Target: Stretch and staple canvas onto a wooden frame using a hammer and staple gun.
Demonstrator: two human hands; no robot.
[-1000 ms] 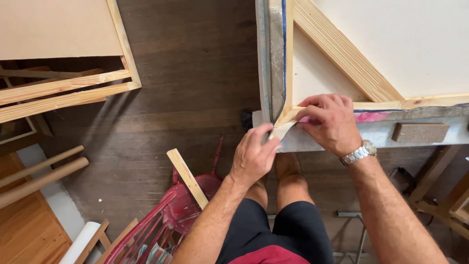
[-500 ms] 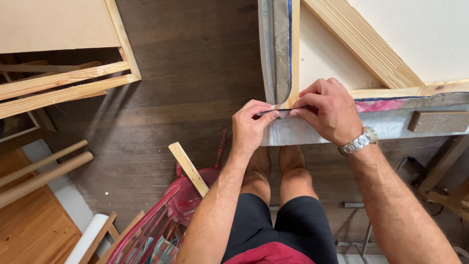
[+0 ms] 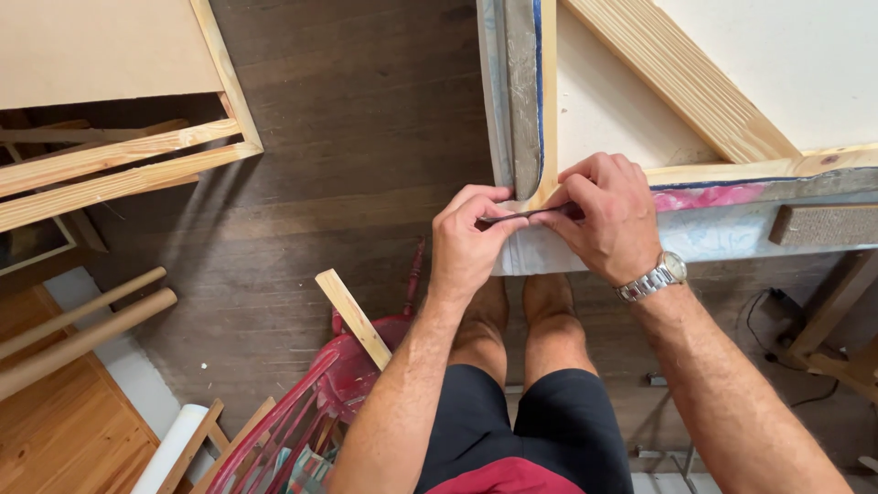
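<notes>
A wooden stretcher frame (image 3: 681, 73) with white canvas (image 3: 777, 55) lies face down, its near left corner toward me. My left hand (image 3: 468, 238) and my right hand (image 3: 608, 215) meet at that corner. Both pinch a thin dark fold of canvas edge (image 3: 526, 216) between thumb and fingers, pressed against the rounded wooden corner. A metal watch (image 3: 654, 279) is on my right wrist. The folded canvas flap (image 3: 530, 256) below the corner is pale, with pink and blue paint stains (image 3: 704, 196) to its right.
Dark wooden floorboards (image 3: 366, 119) lie below. Another stretcher frame with brown board (image 3: 110, 55) leans at upper left. Wooden dowels (image 3: 82, 325) sit at left, a red chair (image 3: 302, 402) with a wood strip (image 3: 352, 316) beside my bare feet. A brown block (image 3: 823, 222) lies at right.
My left hand rose from below the corner to meet the right. Both hands now pinch the canvas fold flat at the corner, where one second ago only the right hand pressed it.
</notes>
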